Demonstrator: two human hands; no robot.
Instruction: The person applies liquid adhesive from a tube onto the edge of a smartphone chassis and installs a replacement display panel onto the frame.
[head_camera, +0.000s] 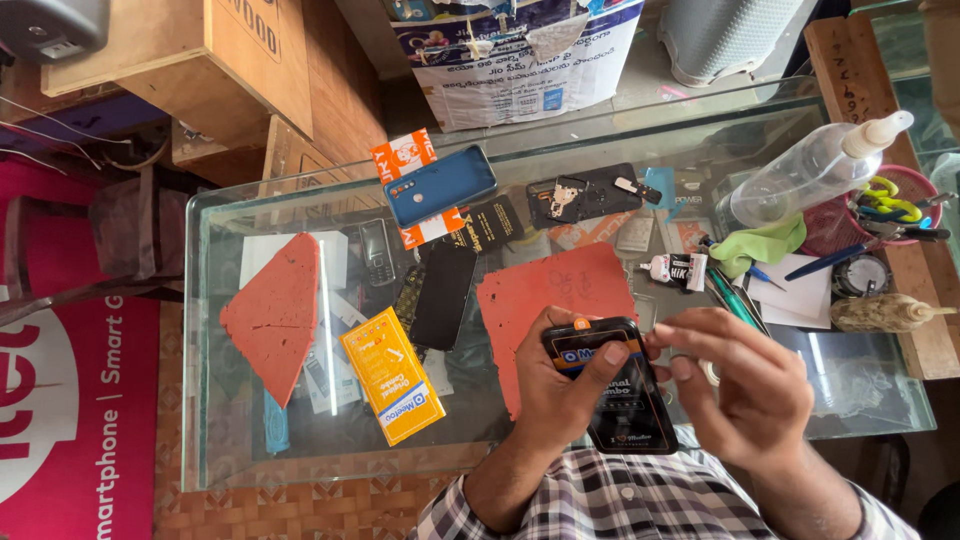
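Head view: two hands hold a black package over the glass counter.
Near the counter's front edge, the left hand grips the black package; the right hand pinches narrow at its upper edge.

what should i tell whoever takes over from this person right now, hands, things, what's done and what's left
Left hand: grips a black phone from its left side, thumb on the top end, above the table edge.
Right hand: fingertips pinched at the phone's upper right corner; whether they hold some small part cannot be told.
Nearby on the glass table: red mat under the hands, blue phone cover, opened phone, small glue tube, spray bottle.
Done: phone picked up off the table.
Left: the work at that corner looks unfinished.
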